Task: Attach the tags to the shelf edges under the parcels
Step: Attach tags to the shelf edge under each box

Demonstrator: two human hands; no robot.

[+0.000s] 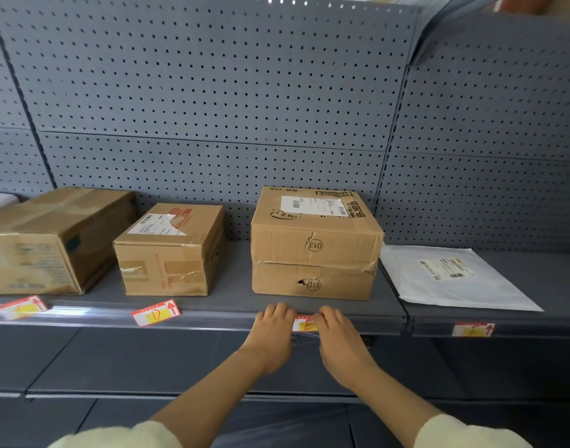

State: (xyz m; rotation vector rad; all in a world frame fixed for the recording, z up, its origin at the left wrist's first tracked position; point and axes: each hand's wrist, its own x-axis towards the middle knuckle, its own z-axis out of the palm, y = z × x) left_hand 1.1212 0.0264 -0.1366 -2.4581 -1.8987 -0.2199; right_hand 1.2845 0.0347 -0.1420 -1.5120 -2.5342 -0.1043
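Observation:
A red, white and yellow tag (304, 324) sits at the shelf edge (212, 313) under the tall cardboard parcel marked 013 (314, 247). My left hand (272, 321) pinches its left end and my right hand (332, 323) its right end. Another tag marked D (156, 313) lies tilted on the edge below the small box (169, 250). A further tag (22, 307) lies tilted under the big left box (51, 240). On the right shelf edge a tag (472, 329) sits flat under the white mailer bag (451, 276).
Grey pegboard (228, 108) backs the shelf. A lower grey shelf (148, 360) runs below my forearms. An upper shelf corner (439, 30) juts in at the top right.

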